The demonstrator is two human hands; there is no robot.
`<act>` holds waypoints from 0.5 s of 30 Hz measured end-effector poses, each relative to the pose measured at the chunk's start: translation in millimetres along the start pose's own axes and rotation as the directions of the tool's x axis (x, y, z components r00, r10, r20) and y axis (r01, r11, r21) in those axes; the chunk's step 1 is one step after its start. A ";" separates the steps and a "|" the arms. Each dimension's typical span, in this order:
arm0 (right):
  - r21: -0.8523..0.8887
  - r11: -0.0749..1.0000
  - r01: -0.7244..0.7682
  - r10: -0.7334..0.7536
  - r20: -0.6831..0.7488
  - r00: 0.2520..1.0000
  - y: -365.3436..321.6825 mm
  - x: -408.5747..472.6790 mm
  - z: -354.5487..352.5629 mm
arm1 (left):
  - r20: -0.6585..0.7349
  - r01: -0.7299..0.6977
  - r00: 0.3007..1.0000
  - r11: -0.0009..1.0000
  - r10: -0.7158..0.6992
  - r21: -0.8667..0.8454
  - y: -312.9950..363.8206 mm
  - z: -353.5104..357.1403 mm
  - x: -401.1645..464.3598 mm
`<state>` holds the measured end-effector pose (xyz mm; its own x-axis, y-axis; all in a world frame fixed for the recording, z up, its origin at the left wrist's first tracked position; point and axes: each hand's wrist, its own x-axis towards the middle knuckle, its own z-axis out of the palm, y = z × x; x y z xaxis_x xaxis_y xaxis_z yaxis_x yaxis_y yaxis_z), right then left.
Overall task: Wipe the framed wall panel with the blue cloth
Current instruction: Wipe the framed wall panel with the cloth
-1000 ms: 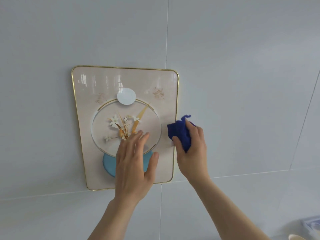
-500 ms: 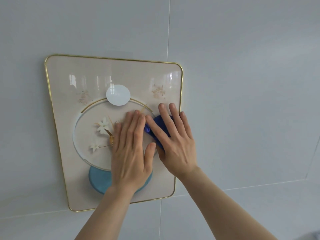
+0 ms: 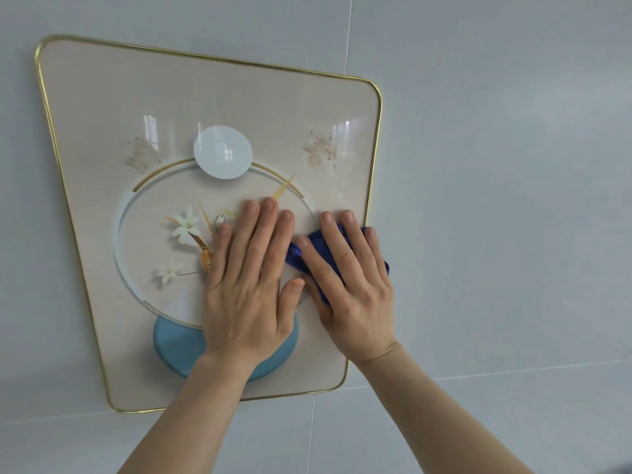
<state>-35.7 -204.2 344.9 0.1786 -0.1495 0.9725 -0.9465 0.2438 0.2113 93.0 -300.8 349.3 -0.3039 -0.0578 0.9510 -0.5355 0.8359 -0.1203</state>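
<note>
The framed wall panel is beige with a thin gold rim, a white disc, a ring with painted flowers and a blue half-disc at the bottom. My left hand lies flat on its middle, fingers together, holding nothing. My right hand presses the dark blue cloth flat against the panel near its right edge. Most of the cloth is hidden under the palm and fingers; bits of it stick out at the left and right of the hand.
A pale grey tiled wall surrounds the panel, with grout lines running vertically above and below it and horizontally below. Two faint brownish smudges show on the upper panel.
The view has come closer to the panel. My right hand brought the cloth from the frame's right edge onto the panel face and now sits a little further right than half a second ago.
</note>
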 end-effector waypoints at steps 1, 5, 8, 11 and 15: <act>0.006 1.000 -0.003 0.003 0.001 1.000 0.4 -4.2 -0.3 | -0.002 0.000 1.000 1.000 0.000 -0.002 0.5 -0.5 0.2; 0.032 0.999 -0.009 0.007 0.051 0.999 2.2 -21.1 -3.3 | -0.008 0.009 1.000 1.000 -0.009 -0.009 1.9 -2.9 1.6; 0.038 0.999 -0.007 0.003 0.101 0.995 2.8 -37.3 -6.2 | -0.009 0.007 1.000 1.000 -0.007 -0.009 1.1 -3.0 1.5; 0.075 0.997 -0.010 -0.002 0.159 0.987 3.5 -57.2 -11.5 | -0.004 0.007 1.000 1.000 -0.007 -0.001 1.1 -2.5 1.3; 0.094 0.996 -0.002 -0.021 0.247 0.969 4.1 -84.0 -21.0 | -0.011 0.002 1.000 1.000 -0.002 0.013 0.9 0.0 1.2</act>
<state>-49.0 -170.5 266.1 0.1266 -0.3866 0.9135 -0.9679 0.1533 0.1990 92.1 -300.0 350.3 -0.2937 -0.0534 0.9544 -0.5462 0.8288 -0.1217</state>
